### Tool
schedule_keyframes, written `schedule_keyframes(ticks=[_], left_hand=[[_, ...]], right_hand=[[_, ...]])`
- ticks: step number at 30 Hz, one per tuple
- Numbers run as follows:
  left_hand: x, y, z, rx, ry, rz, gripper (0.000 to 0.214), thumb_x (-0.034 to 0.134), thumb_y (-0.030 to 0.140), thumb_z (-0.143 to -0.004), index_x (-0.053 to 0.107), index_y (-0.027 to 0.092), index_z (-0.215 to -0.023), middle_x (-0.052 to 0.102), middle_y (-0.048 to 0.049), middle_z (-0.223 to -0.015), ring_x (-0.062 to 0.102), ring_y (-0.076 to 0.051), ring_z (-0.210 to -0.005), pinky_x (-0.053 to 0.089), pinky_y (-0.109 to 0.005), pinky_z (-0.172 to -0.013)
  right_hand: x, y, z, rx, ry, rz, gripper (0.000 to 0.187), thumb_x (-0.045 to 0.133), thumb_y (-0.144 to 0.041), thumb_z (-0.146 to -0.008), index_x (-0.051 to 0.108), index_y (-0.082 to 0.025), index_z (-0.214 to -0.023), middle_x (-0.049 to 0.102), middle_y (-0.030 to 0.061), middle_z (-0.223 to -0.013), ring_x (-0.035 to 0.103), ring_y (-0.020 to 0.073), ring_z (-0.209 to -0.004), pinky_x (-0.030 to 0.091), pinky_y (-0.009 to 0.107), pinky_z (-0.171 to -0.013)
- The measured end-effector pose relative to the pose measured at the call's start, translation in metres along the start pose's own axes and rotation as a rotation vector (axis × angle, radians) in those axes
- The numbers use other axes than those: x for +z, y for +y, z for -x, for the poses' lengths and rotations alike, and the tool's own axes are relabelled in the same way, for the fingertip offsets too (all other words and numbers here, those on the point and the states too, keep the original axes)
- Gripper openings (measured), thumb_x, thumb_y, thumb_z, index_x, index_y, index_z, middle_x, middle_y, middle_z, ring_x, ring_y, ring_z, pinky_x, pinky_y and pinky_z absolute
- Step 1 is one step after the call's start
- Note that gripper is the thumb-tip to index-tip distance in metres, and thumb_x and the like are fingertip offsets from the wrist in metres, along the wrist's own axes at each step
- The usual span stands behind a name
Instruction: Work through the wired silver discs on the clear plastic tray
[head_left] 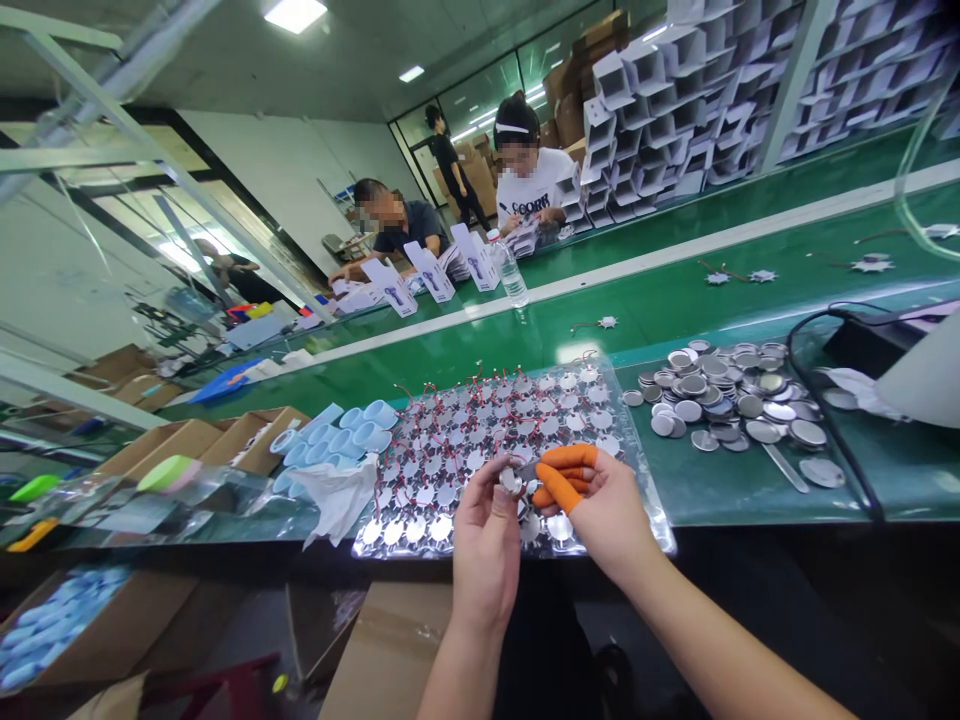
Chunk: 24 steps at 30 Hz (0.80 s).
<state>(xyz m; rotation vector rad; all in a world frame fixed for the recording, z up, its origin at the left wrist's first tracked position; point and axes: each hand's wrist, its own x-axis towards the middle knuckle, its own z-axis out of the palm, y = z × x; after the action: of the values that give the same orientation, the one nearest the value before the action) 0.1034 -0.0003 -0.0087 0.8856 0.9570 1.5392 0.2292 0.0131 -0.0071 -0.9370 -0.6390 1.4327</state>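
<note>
My left hand (487,540) and my right hand (596,500) meet low in the middle of the view, holding a small silver metal disc (511,482) between them. Orange finger cots cover the thumb and forefinger of my right hand, and these pinch the disc's far side. Just beneath my hands lies a clear plastic sheet (480,450) covered with rows of similar discs trailing red wires. To the right, a loose pile of plain silver discs (720,400) sits on the green bench surface.
Blue cups (337,440) and a white glove (341,495) lie left of the sheet, beside cardboard boxes. A box of blue items (97,640) sits below the bench. Across a green conveyor belt (660,320), two seated co-workers (405,225) handle white packaging cards near a water bottle (510,270).
</note>
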Motion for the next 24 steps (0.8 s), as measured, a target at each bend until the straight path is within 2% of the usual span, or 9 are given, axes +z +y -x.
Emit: schedule_keyframes(ticks=[5, 9, 16, 19, 24], left_hand=[[-0.0016, -0.0016, 0.0001, 0.0, 0.031, -0.03, 0.033, 0.077, 0.037, -0.081, 0.071, 0.023, -0.11, 0.067, -0.007, -0.118, 0.061, -0.018, -0.11, 0.047, -0.027, -0.098], [-0.001, 0.0019, -0.0001, 0.011, 0.004, -0.026, 0.033, 0.077, 0.038, -0.082, 0.072, 0.023, -0.11, 0.068, -0.0074, -0.117, 0.062, -0.019, -0.109, 0.048, -0.028, -0.098], [-0.0032, 0.0017, -0.0007, 0.022, 0.01, -0.065, 0.035, 0.074, 0.038, -0.084, 0.071, 0.021, -0.115, 0.068, -0.0095, -0.119, 0.063, -0.021, -0.11, 0.049, -0.032, -0.098], [-0.0056, 0.0019, -0.0008, 0.018, 0.008, -0.071, 0.034, 0.072, 0.037, -0.086, 0.071, 0.021, -0.115, 0.068, -0.0089, -0.12, 0.062, -0.022, -0.112, 0.048, -0.032, -0.1], [-0.007, 0.0054, -0.0006, -0.008, 0.016, -0.072, 0.034, 0.074, 0.038, -0.084, 0.072, 0.021, -0.113, 0.068, -0.0091, -0.119, 0.063, -0.021, -0.108, 0.051, -0.03, -0.094]], right_hand=[[0.0, 0.0014, -0.0002, 0.008, -0.02, -0.048, 0.041, 0.089, -0.04, -0.062, 0.067, -0.015, -0.087, 0.071, 0.0034, -0.063, 0.071, 0.0185, -0.055, 0.061, 0.027, -0.051], [-0.0021, 0.0029, -0.0024, 0.011, -0.037, -0.057, 0.041, 0.089, -0.04, -0.063, 0.067, -0.014, -0.086, 0.071, 0.003, -0.063, 0.071, 0.0181, -0.054, 0.06, 0.026, -0.05], [-0.0007, 0.0011, 0.003, -0.104, 0.0, 0.051, 0.035, 0.086, -0.041, -0.067, 0.069, -0.017, -0.087, 0.071, 0.003, -0.067, 0.072, 0.0188, -0.059, 0.062, 0.029, -0.056], [-0.0005, 0.0007, 0.0031, -0.103, -0.015, 0.046, 0.035, 0.086, -0.042, -0.066, 0.069, -0.017, -0.086, 0.071, 0.0029, -0.065, 0.072, 0.0192, -0.058, 0.061, 0.029, -0.055], [-0.0014, 0.0012, 0.0021, -0.09, -0.033, 0.039, 0.035, 0.085, -0.041, -0.067, 0.068, -0.018, -0.086, 0.071, 0.0031, -0.066, 0.071, 0.0193, -0.058, 0.061, 0.03, -0.054]])
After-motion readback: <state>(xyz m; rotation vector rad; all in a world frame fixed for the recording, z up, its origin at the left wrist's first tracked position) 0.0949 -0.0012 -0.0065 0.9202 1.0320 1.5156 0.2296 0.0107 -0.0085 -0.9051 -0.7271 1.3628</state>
